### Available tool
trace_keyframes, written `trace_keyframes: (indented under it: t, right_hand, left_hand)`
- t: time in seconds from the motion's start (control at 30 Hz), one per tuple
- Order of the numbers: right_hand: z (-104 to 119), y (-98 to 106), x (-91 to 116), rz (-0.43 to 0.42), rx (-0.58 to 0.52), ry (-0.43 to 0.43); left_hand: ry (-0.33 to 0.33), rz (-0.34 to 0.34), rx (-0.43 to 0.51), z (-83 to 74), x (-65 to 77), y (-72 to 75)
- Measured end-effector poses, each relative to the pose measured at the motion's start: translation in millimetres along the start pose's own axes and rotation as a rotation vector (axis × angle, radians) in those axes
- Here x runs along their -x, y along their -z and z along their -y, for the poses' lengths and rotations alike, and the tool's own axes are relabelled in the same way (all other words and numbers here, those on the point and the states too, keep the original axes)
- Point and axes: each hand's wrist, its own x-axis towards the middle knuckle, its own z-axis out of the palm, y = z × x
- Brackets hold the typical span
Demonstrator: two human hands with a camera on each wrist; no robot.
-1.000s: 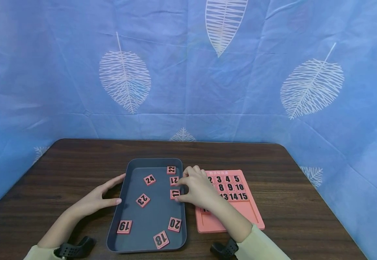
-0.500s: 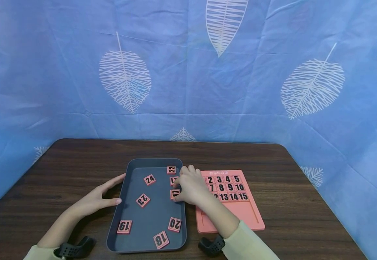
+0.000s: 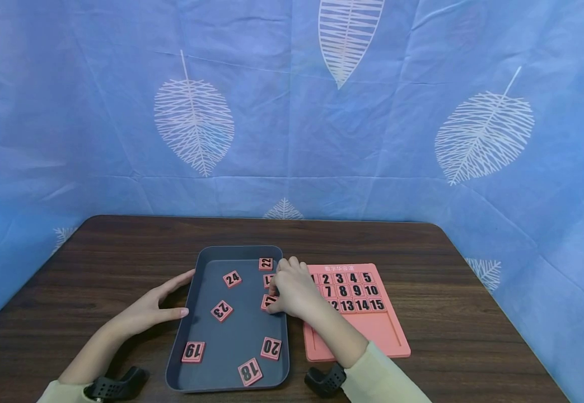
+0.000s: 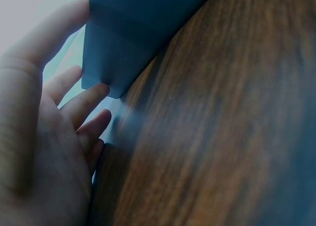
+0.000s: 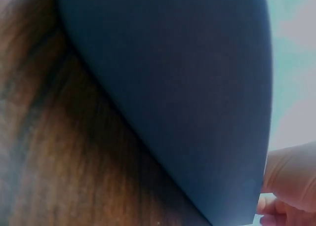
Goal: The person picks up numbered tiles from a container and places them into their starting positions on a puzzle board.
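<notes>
A dark grey tray holds several pink number tiles. My left hand touches the tray's left side with straight fingers; in the left wrist view the thumb and fingertips meet the tray's outer wall. Reaching over the right rim, my right hand pinches the 17 tile between thumb and fingers, and partly covers it. Just behind is the 21 tile, its right part hidden by the fingers. In the right wrist view, the tray's side hides most of that hand.
Right of the tray lies a pink number board with rows of tiles up to 15; my right forearm covers its left part. Also in the tray are the 22, 24, 23, 19, 20 and 18 tiles.
My right hand has moved left over the tray and taken hold of the 17 tile, which has shifted slightly left and turned. The left hand has stayed put.
</notes>
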Motion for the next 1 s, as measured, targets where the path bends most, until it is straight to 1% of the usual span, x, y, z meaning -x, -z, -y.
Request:
trace_keyframes:
  t: [0.1,0.2,0.37,0.57,0.77,0.87,1.0]
  right_hand:
    - [-1.8,0.6,1.2,-0.04,-0.031,0.005]
    - [-2.5,4.9,4.0,-0.104,-0.061,-0.001]
    - [-2.0,15.6,12.8,-0.171,-0.107,-0.051]
    - [-7.2,23.5,28.0,-0.196,-0.106,-0.119]
    - [-19.7,29.6,45.5,-0.227,-0.118,-0.21]
    - [-27.1,31.8,54.3,-0.242,-0.105,-0.246]
    - [-36.1,32.2,66.1,-0.242,-0.078,-0.289]
  left_hand:
    - [0.001,-0.001,-0.002,-0.3,-0.2,-0.2]
    - [0.002,-0.003,-0.008,-0.5,-0.6,-0.3]
    - [0.003,-0.001,-0.01,-0.2,-0.9,-0.4]
    - [0.009,-0.003,-0.009,0.8,-0.5,-0.8]
    - [0.008,0.0,-0.005,1.7,-0.5,-1.1]
    - [0.004,-0.001,-0.007,1.7,-0.7,-1.1]
    - [0.004,-0.004,-0.006,1.2,-0.6,-1.5]
